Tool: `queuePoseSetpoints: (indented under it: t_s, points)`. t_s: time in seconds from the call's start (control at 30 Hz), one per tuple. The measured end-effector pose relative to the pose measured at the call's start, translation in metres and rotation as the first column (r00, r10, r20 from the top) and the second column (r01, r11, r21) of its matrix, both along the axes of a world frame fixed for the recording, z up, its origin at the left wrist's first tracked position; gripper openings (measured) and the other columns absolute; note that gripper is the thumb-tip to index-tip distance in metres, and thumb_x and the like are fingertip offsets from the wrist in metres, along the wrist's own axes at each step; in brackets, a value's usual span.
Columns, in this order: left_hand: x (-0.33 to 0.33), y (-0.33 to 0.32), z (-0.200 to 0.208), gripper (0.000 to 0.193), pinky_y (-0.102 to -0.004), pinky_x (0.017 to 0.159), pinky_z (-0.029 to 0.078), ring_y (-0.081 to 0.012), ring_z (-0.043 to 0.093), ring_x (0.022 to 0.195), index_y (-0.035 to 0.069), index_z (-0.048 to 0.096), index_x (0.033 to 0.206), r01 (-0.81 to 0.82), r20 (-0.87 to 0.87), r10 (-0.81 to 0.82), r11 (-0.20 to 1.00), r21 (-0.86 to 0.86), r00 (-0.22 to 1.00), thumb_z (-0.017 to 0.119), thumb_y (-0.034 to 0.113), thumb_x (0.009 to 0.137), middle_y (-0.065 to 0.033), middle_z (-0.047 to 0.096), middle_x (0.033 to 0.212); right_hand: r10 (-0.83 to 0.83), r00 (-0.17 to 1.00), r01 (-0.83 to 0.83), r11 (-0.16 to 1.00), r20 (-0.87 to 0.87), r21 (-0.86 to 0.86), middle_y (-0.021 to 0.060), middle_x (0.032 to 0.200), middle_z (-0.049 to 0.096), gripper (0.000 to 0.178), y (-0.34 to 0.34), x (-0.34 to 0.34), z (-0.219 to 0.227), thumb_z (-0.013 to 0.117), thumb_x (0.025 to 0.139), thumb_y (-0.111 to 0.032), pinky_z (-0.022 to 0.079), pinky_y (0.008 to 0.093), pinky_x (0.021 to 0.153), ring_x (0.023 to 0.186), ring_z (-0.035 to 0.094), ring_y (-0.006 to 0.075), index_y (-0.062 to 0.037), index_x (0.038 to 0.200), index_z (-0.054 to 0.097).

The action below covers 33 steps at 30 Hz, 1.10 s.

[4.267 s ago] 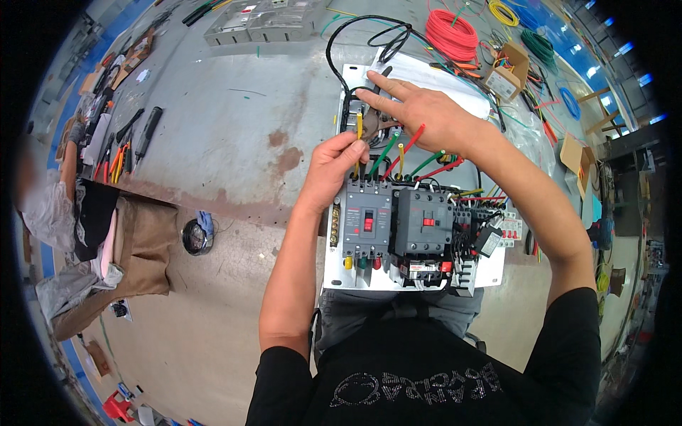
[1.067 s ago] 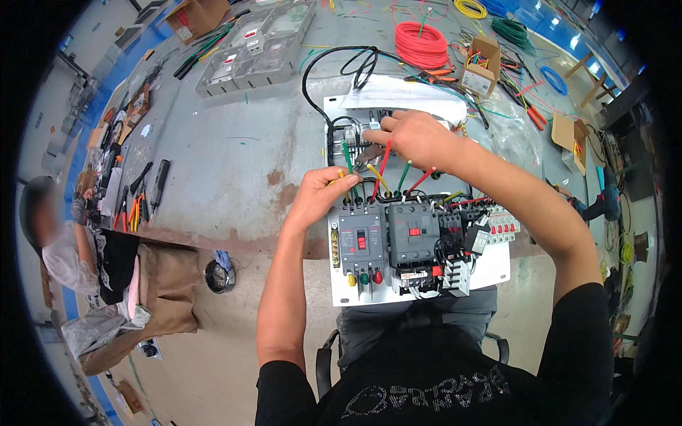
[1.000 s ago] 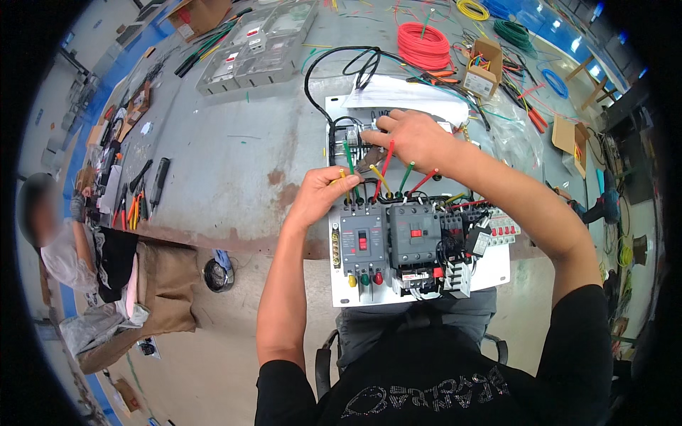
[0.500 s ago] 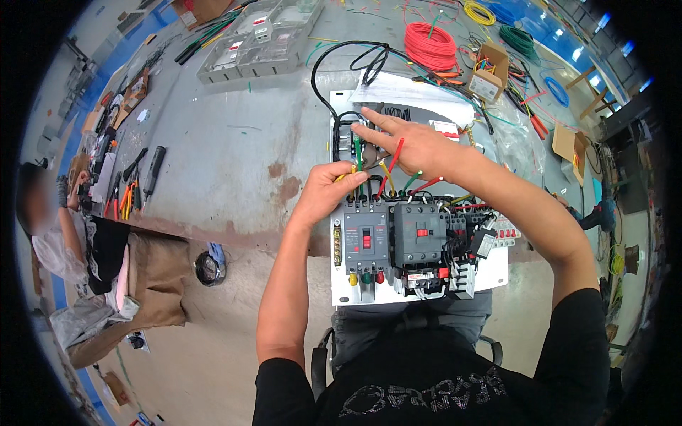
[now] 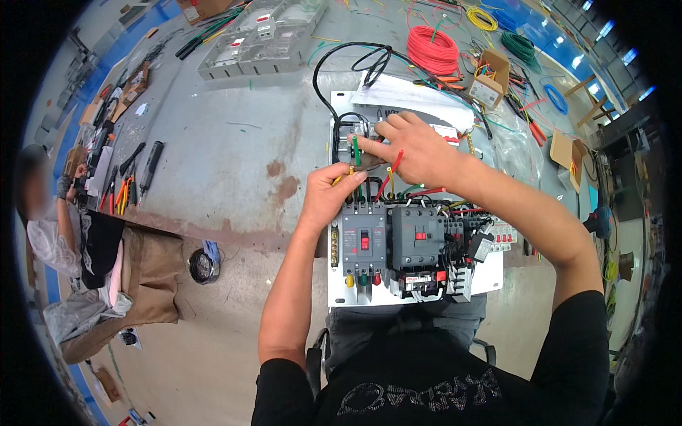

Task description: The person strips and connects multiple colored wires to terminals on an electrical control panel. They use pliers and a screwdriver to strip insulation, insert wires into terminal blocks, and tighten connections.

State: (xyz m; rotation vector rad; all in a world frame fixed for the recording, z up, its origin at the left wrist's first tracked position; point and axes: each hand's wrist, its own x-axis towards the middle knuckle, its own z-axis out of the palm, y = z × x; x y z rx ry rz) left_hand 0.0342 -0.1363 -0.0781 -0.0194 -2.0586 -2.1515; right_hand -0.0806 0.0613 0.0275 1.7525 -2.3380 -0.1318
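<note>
A white mounting plate (image 5: 455, 297) with electrical parts rests at the table edge, over my lap. My left hand (image 5: 328, 197) is closed at the upper left of a grey circuit breaker (image 5: 364, 238), its thumb and forefinger pinching a yellow wire. Just beyond, my right hand (image 5: 425, 148) is closed, fingers curled; what it holds, if anything, is hidden. Its thumb side reaches a green wire (image 5: 356, 150) that stands up. A red wire (image 5: 397, 162) rises beside the hand. Right of the breaker sits a grey contactor (image 5: 418, 238).
Beyond the plate lie white paper (image 5: 419, 96) and a black cable (image 5: 316, 78). A red wire coil (image 5: 432, 50), an open carton (image 5: 489, 79) and grey parts trays (image 5: 256, 53) stand further back. A screwdriver (image 5: 152, 169) lies left, near another person (image 5: 53, 227).
My right hand's outstretched fingers have curled in, and it has come down slightly toward the wires. My left hand keeps its pinch in nearly the same place.
</note>
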Motion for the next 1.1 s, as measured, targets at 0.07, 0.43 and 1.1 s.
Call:
queuePoseSetpoints:
  t_s: [0.07,0.43,1.1]
  points:
    - [0.003,0.004,0.001,0.027,-0.0242,0.059,0.031,-0.0017,0.039,0.069,0.004,0.063,0.075,-0.013,-0.004,0.013,1.0,0.005,1.0,0.077,0.014,0.095,0.0111,0.048,0.072,0.042,0.999,-0.041,0.998,0.02,-0.044,0.0096,0.106,0.063,0.063,0.002,-0.001,0.002,0.068,0.083,-0.021,0.046,0.0451,0.1,0.108,0.06,0.031,-0.0132,0.145,0.057]
    - [0.007,0.005,-0.003,0.025,-0.0241,0.057,0.031,-0.0016,0.038,0.068,0.003,0.063,0.076,-0.022,-0.011,0.022,1.0,-0.017,1.0,0.078,0.014,0.093,0.0109,0.047,0.07,0.066,0.998,-0.061,0.976,0.019,-0.21,0.015,0.1,0.063,0.035,0.002,-0.01,-0.012,0.07,0.076,-0.012,0.048,0.046,0.093,0.106,0.062,0.0357,-0.0035,0.108,0.061]
    - [-0.049,-0.027,0.088,0.043,-0.025,0.052,0.028,-0.0063,0.037,0.056,0.011,0.057,0.084,-0.255,0.118,0.246,0.965,0.066,0.962,0.056,0.047,0.106,0.0057,0.045,0.066,-0.094,0.939,0.155,0.975,0.332,-0.161,0.0178,0.081,0.068,0.02,0.002,-0.022,-0.02,0.071,0.081,-0.02,0.053,0.053,0.072,0.082,0.068,0.0409,-0.0052,0.093,0.065]
